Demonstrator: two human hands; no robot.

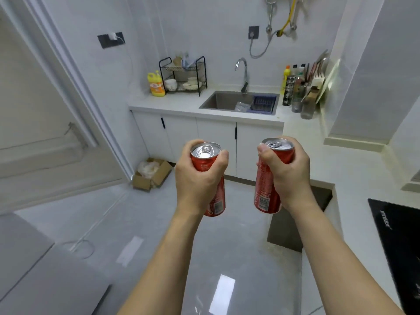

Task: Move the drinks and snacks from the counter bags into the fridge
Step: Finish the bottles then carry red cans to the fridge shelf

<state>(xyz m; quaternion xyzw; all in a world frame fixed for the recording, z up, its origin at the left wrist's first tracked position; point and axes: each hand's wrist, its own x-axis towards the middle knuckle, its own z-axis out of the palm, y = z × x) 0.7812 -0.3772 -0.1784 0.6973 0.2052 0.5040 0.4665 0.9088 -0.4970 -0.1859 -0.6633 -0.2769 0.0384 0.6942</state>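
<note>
I hold two tall red soda cans upright in front of me, above the grey floor. My left hand (200, 176) grips the left red can (205, 155), its silver top and pull tab showing. My right hand (287, 171) grips the right red can (264, 194), thumb near its rim and barcode facing me. The cans are a hand's width apart. A grey flat surface (34, 269) at the lower left may be the fridge top; I cannot tell. No bags are in view.
Ahead stands a white counter (181, 103) with a sink (229, 101), tap, dish rack (184, 73) and yellow detergent bottle (156, 85). Bottles crowd the right corner. A black cooktop (397, 235) lies on the right counter. An open cardboard box (152, 173) sits on the floor.
</note>
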